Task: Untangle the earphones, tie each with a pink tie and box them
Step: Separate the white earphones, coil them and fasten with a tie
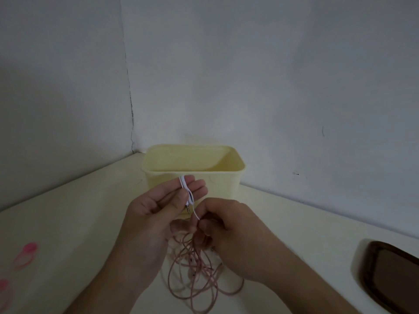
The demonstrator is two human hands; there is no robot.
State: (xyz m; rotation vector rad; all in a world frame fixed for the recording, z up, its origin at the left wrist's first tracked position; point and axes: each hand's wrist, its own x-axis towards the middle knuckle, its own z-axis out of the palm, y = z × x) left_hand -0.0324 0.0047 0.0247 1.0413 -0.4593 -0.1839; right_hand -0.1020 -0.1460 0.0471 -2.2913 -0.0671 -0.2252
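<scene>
While the left hand [156,207] is raised palm-up, its fingers [195,184] lie almost straight and the thumb presses a folded white earphone cable [187,189] against them, the plug [187,208] hanging down. At 4 o'clock from it, the right hand [229,225] curls its fingers and pinches the same white cable. Below both hands a tangled pink earphone cable [197,275] hangs down to the desk [79,223]. At 12 o'clock stands the open yellow box [195,164]. Blurred pink ties [25,254] lie at 9 o'clock, a dark brown tray [390,273] at 3 o'clock. No writing is readable.
</scene>
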